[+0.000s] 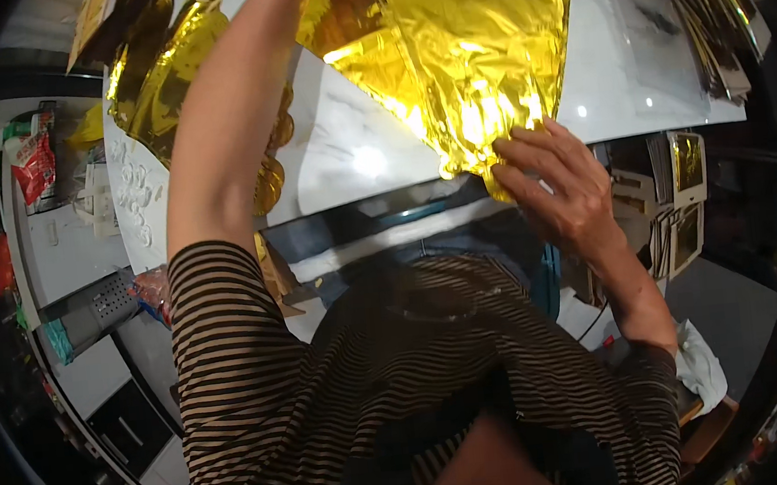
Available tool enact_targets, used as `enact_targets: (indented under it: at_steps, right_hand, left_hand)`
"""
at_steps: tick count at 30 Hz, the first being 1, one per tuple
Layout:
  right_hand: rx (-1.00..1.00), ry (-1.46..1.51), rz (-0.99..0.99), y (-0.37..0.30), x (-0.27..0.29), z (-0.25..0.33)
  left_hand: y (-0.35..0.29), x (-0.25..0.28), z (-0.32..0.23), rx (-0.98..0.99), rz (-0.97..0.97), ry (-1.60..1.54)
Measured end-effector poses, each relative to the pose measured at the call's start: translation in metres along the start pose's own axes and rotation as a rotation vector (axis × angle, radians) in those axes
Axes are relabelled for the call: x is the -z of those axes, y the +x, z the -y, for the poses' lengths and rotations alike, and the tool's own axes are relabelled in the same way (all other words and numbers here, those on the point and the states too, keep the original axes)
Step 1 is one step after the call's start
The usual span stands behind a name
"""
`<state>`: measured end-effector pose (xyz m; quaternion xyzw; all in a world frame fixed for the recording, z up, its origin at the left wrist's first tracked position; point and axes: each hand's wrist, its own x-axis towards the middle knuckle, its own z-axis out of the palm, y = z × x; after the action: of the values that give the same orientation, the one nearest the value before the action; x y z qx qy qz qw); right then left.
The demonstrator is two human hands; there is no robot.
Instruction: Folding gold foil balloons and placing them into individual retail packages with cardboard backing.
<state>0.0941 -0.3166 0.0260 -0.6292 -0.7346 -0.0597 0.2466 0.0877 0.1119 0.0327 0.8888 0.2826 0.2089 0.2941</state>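
Observation:
A shiny gold foil balloon [480, 28], flat and wrinkled, lies across the white marbled table and reaches past its near edge. Its lower end is gathered into creases with a short tail. My right hand [556, 180] is closed on that gathered end, thumb and fingers pinching the foil. My left forearm [222, 118] stretches over the table toward the far side; the left hand lies beyond the upper edge of the view. Left of that forearm is another gold foil piece [169, 77] with a shiny, curved edge. Small rounded gold shapes [269, 184] show just past the forearm.
The marbled table [343, 153] ends just in front of my body. A clear plastic sheet [654, 39] and stacked cardboard-edged packs [698, 7] lie at the right. White curly pieces [133, 197] sit at the left end. Framed gold packs [685, 167] stand below, right. Shelves [61, 246] hold bags, left.

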Motion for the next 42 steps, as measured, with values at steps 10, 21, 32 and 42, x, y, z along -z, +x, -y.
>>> enact_targets:
  at_steps: [10,21,32,42]
  right_hand:
    - [-0.058,0.844,-0.17,0.01,0.05,0.022]
    - [1.071,1.666,-0.629,0.06,0.071,0.067]
    - [1.019,1.556,-0.696,0.075,0.077,0.078]
    - [0.972,1.647,-0.613,0.082,0.079,0.084]
  left_hand:
    - [0.005,0.0,0.016,0.282,0.035,-0.448]
    - [-0.071,0.088,0.043,0.223,0.027,0.352]
    - [-0.108,0.098,0.03,0.324,0.087,0.478]
    - [-0.108,0.102,0.024,0.427,0.186,0.559]
